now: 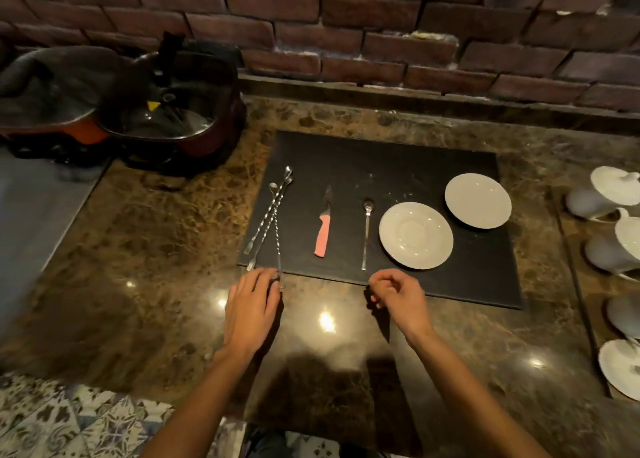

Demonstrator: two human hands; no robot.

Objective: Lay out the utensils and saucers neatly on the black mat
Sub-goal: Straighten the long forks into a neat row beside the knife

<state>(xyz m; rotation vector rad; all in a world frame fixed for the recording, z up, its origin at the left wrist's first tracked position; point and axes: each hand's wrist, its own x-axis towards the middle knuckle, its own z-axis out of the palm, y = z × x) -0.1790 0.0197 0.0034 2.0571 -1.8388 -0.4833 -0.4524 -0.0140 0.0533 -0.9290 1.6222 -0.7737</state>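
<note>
A black mat (398, 159) lies on the marble counter. At its left, three long twisted bar spoons (266, 215) lie crossed over each other. To their right come a pink-handled knife (322, 230), a teaspoon (366, 230) and two white saucers, one nearer (415, 236) and one farther right (478, 201). My left hand (254, 305) lies palm down at the mat's front edge, its fingertips closed on the lower end of one bar spoon. My right hand (394, 293) hovers just below the teaspoon's handle, fingers curled, holding nothing.
White lidded cups (604, 194) and more white crockery (620, 367) stand along the counter's right side. A dark pot with a glass lid (173, 118) and a cloth sit at the back left. A brick wall rises behind. The counter's front edge drops to a patterned floor.
</note>
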